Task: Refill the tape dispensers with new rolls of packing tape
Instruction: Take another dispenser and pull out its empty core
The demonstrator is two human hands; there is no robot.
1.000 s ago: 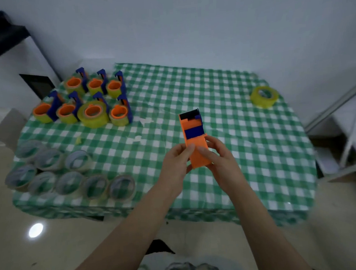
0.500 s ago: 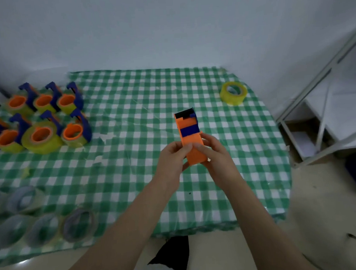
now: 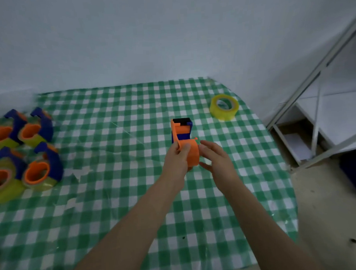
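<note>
The empty tape dispenser (image 3: 185, 136), orange and blue hard plastic, looked light and stiff, with a smooth hub that might slip. The safest hold seemed to be the hub's sides, away from the black cutter end (image 3: 181, 120). It was held above the checked tablecloth (image 3: 122, 147), nearer the person than the new tape roll (image 3: 223, 114) and left of it. The left hand (image 3: 175, 159) pinched the hub, thumb in front. The right hand (image 3: 217, 161), on the roll's side, hung loose-fingered beside the hub, and whether it touched was unclear. Loaded dispensers (image 3: 40, 171) stood far left of the roll. No brand or writing was legible.
</note>
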